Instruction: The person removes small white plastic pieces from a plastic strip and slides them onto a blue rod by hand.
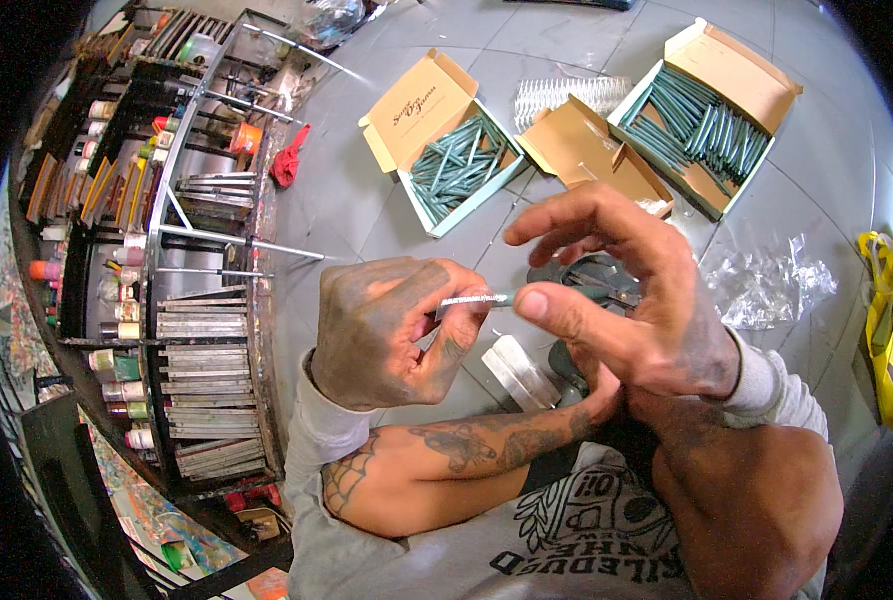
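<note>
My left hand point(396, 325) pinches one end of a slim dark green pen point(588, 292) between thumb and fingers. A small strip of clear film with white print point(463, 301) lies along the pen at the pinched end. My right hand point(626, 285) is raised around the other end, its fingers spread and curved. The right thumb lies over the pen's middle; whether it presses on it I cannot tell. Beyond the hands, an open box point(478, 199) contains many similar green pens point(456, 160), and a second open box point(772, 92) holds more.
Between the boxes lies an open brown carton point(566, 140) near a clear ridged plastic tray point(571, 97). Crumpled clear plastic point(781, 285) and a yellow bag point(886, 330) are to the right. A white block-like piece point(518, 372) sits below my hands. A metal-framed rack point(171, 232) fills the left.
</note>
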Demonstrator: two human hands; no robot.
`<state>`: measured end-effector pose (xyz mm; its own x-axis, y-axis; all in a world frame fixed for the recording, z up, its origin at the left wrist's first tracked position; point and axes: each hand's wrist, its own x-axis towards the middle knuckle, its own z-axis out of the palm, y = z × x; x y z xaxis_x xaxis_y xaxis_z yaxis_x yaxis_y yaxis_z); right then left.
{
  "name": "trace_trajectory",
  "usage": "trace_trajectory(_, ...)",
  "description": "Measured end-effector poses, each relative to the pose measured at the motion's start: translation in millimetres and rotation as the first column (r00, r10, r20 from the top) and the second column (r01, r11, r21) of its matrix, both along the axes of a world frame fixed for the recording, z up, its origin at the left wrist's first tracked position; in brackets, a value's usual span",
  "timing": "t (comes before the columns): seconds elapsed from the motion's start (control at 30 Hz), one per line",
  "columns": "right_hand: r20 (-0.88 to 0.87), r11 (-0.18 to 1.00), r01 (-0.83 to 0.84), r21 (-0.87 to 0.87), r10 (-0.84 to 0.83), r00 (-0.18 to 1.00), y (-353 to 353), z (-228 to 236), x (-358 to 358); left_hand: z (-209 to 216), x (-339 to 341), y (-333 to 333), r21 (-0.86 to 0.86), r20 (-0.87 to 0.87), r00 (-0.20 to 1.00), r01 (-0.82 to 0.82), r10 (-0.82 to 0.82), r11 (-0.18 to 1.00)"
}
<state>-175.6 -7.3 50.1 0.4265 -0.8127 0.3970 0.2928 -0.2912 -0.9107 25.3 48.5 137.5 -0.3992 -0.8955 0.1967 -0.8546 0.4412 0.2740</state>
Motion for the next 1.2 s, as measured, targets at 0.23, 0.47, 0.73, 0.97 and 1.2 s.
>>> trace_trajectory(0.23, -0.158, 0.999, -0.006, 0.051, 0.014, 0.987, -4, 0, -16, 3, 3, -4, -0.071, 0.002, 1.000, -0.016, 0.017, 0.997)
trace_trajectory(0.47, -0.051, 0.999, -0.005, 0.040, 0.007, 0.999, -5, -8, -12, 2, 5, -3, -0.140, 0.022, 0.999, -0.024, 0.028, 0.990)
trace_trajectory(0.73, 0.066, 0.960, -0.114, 0.255, 0.100, 0.993, 0, -5, -15, 7, 6, 0, -0.138, 0.042, 0.997, -0.062, 0.069, 0.988)
trace_trajectory(0.97, 0.087, 0.936, -0.165, 0.312, 0.144, 0.986, 0, -1, -17, 11, 9, -1, -0.109, 0.000, 0.999, -0.046, 0.046, 0.993)
trace_trajectory(1.2, 0.102, 0.911, -0.186, 0.369, 0.159, 0.982, 0, 3, -19, 11, 11, 0, -0.127, -0.019, 0.999, -0.035, 0.033, 0.991)
